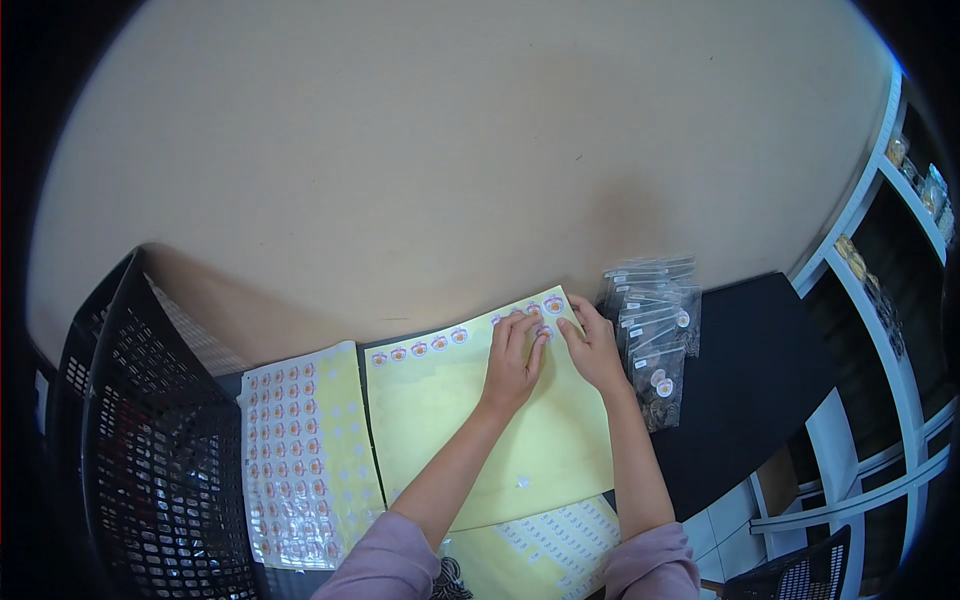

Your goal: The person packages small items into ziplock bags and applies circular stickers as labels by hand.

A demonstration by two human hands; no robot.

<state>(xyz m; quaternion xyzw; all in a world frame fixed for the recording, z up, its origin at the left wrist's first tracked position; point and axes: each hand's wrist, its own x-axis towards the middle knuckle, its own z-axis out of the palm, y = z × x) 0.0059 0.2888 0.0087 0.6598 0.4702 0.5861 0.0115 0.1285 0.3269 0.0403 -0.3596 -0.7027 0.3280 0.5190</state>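
Observation:
A large yellow backing sheet (470, 420) lies tilted on the dark table, with a row of round stickers (439, 342) along its top edge. My left hand (513, 365) rests over the right part of that row. Its thumb and bent fingertips close around a small round sticker (545, 333), and the fingers partly cover other stickers. At the sheet's upper right corner, my right hand (594, 350) grips the edge, thumb on top and the other fingers partly hidden behind it. Just right of this hand lie overlapping clear plastic bags (655, 335), some bearing round stickers.
A second sticker sheet (285, 440), partly peeled, lies to the left beside a tall black plastic basket (165, 450). Another label sheet (560, 550) sits under the yellow one. The black table (750, 370) meets a beige wall; white shelves (890, 330) stand at right.

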